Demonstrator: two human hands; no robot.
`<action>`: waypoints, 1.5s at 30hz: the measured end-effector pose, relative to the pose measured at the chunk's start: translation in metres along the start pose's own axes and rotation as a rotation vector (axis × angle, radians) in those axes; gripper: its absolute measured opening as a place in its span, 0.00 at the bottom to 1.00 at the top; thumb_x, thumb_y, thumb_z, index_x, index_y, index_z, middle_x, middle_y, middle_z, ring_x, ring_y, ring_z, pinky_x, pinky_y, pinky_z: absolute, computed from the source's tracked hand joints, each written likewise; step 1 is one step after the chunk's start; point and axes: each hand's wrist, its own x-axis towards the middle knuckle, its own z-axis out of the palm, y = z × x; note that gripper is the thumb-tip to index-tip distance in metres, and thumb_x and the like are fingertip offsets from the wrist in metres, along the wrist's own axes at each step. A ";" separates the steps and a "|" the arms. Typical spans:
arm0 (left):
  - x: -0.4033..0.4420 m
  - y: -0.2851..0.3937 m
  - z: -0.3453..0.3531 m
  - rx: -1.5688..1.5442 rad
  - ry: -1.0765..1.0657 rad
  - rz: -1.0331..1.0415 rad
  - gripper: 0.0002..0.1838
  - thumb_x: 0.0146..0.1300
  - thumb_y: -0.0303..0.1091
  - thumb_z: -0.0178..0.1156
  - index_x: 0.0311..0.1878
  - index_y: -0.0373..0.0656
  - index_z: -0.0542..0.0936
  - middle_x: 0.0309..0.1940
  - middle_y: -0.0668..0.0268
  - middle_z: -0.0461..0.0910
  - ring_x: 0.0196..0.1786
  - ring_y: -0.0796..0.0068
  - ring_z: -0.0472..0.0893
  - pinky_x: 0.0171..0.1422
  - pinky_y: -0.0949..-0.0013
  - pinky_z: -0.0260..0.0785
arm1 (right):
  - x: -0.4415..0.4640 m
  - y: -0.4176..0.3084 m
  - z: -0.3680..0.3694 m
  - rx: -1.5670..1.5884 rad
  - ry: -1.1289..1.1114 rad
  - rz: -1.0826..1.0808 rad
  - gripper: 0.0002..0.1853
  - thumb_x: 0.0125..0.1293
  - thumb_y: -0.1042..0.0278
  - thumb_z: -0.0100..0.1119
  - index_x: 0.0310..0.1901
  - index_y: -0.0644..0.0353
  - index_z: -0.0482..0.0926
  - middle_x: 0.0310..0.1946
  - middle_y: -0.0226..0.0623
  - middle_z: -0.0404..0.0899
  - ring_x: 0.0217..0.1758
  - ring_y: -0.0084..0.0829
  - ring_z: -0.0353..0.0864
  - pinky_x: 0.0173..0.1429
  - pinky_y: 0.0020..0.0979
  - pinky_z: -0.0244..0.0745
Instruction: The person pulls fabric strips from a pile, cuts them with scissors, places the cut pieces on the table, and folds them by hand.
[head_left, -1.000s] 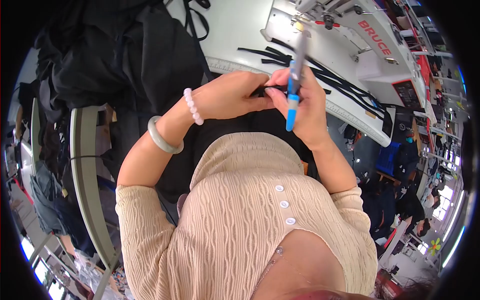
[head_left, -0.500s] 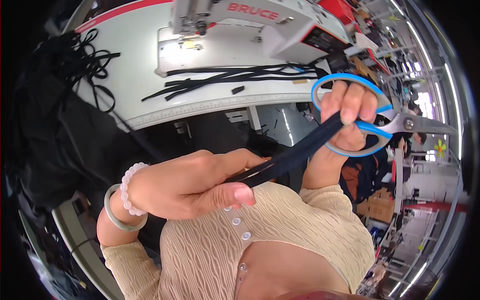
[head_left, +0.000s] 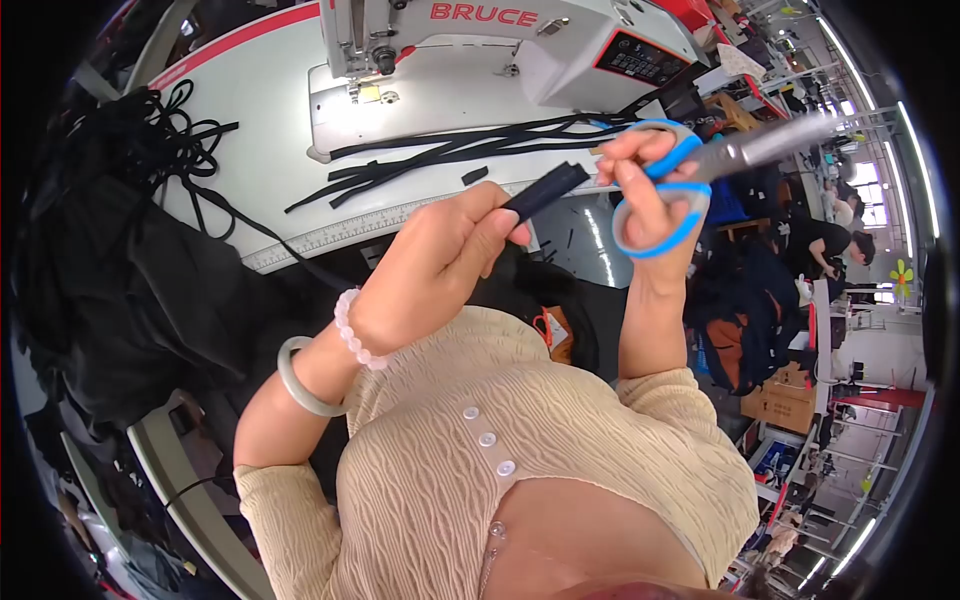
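My left hand (head_left: 440, 255), with a beaded bracelet and a bangle at the wrist, is closed around a dark folded strip (head_left: 548, 193). The strip's end sticks out toward the upper right. My right hand (head_left: 650, 190) has its fingers through the blue handles of a pair of scissors (head_left: 668, 225). The blades point to the upper right, away from the strip, and are blurred. A small gap separates the strip's end from my right fingertips. Beyond my hands, several long black strips (head_left: 430, 160) and a short black scrap (head_left: 475, 176) lie on the white sewing table (head_left: 255, 100).
A BRUCE sewing machine (head_left: 570, 60) stands at the top. A ruler (head_left: 345, 230) runs along the table's near edge. Black fabric (head_left: 170, 290) and tangled black cord (head_left: 165, 145) are at the left. At the right are a cardboard box (head_left: 785, 398) and a person (head_left: 830, 245) in the background.
My left hand has moved up, now holding the strip with its end free. My right hand has let go of the strip and moved slightly left, with the scissors still around its fingers.
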 end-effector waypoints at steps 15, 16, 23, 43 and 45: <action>-0.009 -0.019 0.003 0.312 0.237 0.058 0.13 0.71 0.31 0.45 0.36 0.34 0.76 0.15 0.66 0.67 0.19 0.77 0.67 0.26 0.73 0.61 | -0.031 0.014 0.040 -0.034 -0.062 0.226 0.13 0.54 0.79 0.67 0.36 0.63 0.71 0.33 0.36 0.76 0.35 0.25 0.77 0.39 0.27 0.72; -0.010 -0.019 0.002 0.312 0.234 0.044 0.13 0.71 0.31 0.45 0.36 0.34 0.76 0.15 0.66 0.67 0.19 0.77 0.67 0.26 0.73 0.61 | -0.030 0.011 0.043 -0.030 -0.037 0.181 0.12 0.54 0.80 0.65 0.36 0.63 0.70 0.32 0.36 0.75 0.34 0.24 0.76 0.38 0.26 0.71; -0.012 -0.024 -0.008 0.325 0.201 -0.022 0.12 0.71 0.31 0.46 0.36 0.33 0.75 0.15 0.66 0.67 0.19 0.77 0.67 0.26 0.73 0.60 | -0.020 0.022 0.015 -0.035 0.069 0.077 0.08 0.60 0.78 0.58 0.36 0.63 0.68 0.29 0.37 0.75 0.29 0.25 0.75 0.36 0.26 0.71; -0.018 -0.038 -0.053 0.123 -0.264 -0.135 0.15 0.71 0.36 0.45 0.35 0.35 0.76 0.23 0.64 0.72 0.27 0.75 0.69 0.35 0.71 0.64 | 0.008 0.005 -0.044 0.137 0.402 0.155 0.15 0.52 0.84 0.64 0.37 0.58 0.69 0.32 0.47 0.76 0.25 0.28 0.74 0.32 0.30 0.70; -0.025 -0.035 -0.065 0.143 -0.293 -0.253 0.15 0.71 0.37 0.46 0.34 0.36 0.76 0.23 0.66 0.71 0.26 0.78 0.68 0.32 0.73 0.63 | 0.010 0.002 -0.066 0.135 0.428 0.149 0.15 0.52 0.85 0.64 0.37 0.57 0.70 0.33 0.48 0.76 0.26 0.28 0.74 0.31 0.30 0.69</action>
